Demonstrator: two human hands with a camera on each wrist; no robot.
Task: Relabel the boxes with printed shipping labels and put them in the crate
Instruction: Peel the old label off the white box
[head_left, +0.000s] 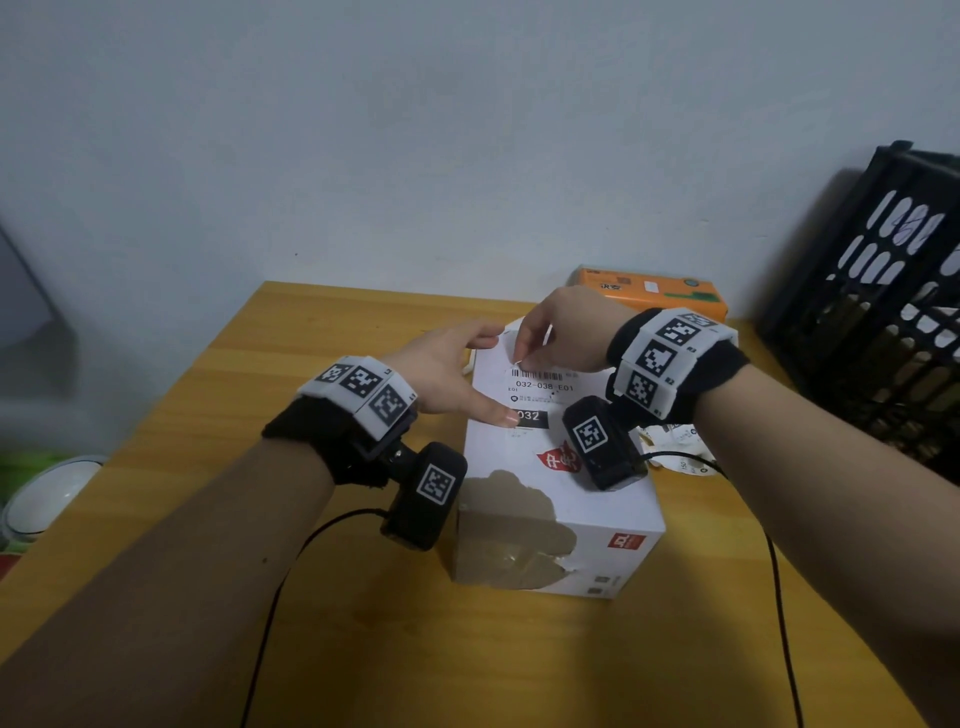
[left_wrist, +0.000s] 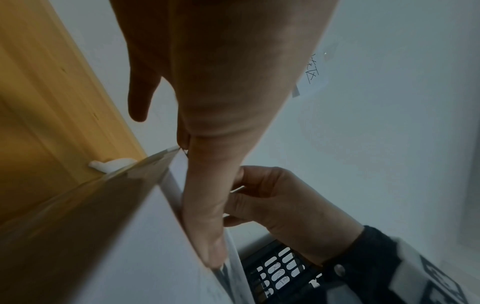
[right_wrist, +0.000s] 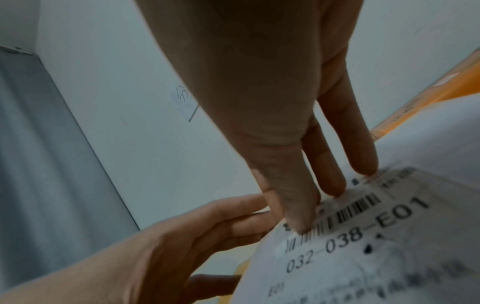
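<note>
A white box (head_left: 563, 499) stands on the wooden table (head_left: 311, 338), with a torn patch on its near side. A printed shipping label (head_left: 543, 389) reading 032-038-E01 lies on its top. My left hand (head_left: 483, 376) has its thumb flat on the label's near left part and straight fingers reaching past the box's far left edge. The straight fingers of my right hand (head_left: 525, 358) press down on the label just above the barcode. In the right wrist view the fingertips (right_wrist: 301, 224) sit on the label (right_wrist: 363, 236). The black crate (head_left: 883, 291) stands at the right.
An orange box (head_left: 654, 291) lies behind the white box near the wall. Crumpled label backing (head_left: 675, 441) sits on the table right of the box. A small white object (head_left: 470, 358) lies at the box's left. Wrist camera cables trail across the near table.
</note>
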